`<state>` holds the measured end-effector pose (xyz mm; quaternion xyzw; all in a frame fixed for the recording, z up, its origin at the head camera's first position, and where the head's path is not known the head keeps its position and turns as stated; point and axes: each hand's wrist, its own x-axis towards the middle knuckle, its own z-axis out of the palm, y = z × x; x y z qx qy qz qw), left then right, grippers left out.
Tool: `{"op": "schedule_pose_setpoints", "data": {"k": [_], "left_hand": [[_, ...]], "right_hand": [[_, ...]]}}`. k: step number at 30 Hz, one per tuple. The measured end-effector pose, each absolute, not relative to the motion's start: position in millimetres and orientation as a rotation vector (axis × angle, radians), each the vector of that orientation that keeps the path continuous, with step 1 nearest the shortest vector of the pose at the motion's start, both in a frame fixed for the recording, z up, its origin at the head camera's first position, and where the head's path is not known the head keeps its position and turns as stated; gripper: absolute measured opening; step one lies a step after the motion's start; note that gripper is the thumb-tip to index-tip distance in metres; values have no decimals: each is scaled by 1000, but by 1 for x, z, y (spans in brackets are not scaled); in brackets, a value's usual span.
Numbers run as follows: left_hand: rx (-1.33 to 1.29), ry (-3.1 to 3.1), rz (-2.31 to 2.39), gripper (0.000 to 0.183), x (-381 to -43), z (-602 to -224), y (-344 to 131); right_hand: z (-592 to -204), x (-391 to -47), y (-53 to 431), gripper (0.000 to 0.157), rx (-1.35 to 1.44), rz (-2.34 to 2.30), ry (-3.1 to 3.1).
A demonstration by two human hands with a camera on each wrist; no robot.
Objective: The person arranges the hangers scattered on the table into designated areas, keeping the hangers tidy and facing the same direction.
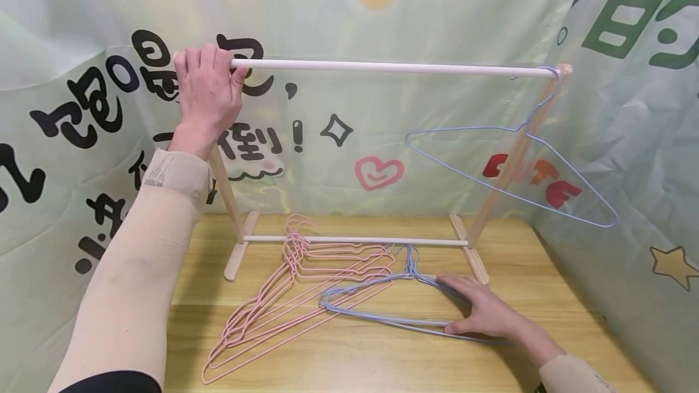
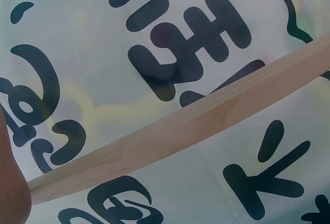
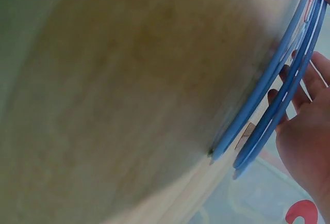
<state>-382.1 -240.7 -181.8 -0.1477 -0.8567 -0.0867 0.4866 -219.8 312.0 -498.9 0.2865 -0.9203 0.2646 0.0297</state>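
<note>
In the head view my left hand [image 1: 207, 87] grips the left end of the white top rail [image 1: 382, 67] of a hanger rack. The rack's wooden left post [image 2: 170, 118] crosses the left wrist view. My right hand [image 1: 486, 308] is at the right side of a few overlapping blue hangers [image 1: 377, 318] on the table. Its fingers reach the hangers' upper slope while the thumb lies at their lower bars. The right wrist view shows its fingers [image 3: 304, 87] bent behind the blue wires. Several pink hangers [image 1: 256, 314] lie left of the blue ones, partly overlapped by them.
One blue hanger [image 1: 508, 193] hangs from the right end of the top rail, by the wooden right post [image 1: 510, 162]. A lower white rail [image 1: 355, 240] joins the posts behind the piled hangers. Printed cloth [image 1: 327, 29] surrounds the wooden table [image 1: 519, 247].
</note>
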Motion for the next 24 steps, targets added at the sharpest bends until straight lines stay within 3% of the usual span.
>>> {"op": "schedule_pose_setpoints", "data": {"k": [24], "left_hand": [[-358, -2097, -220, 53, -382, -182, -240]], "right_hand": [[-496, -215, 314, 97, 862, 850, -2810]]}}
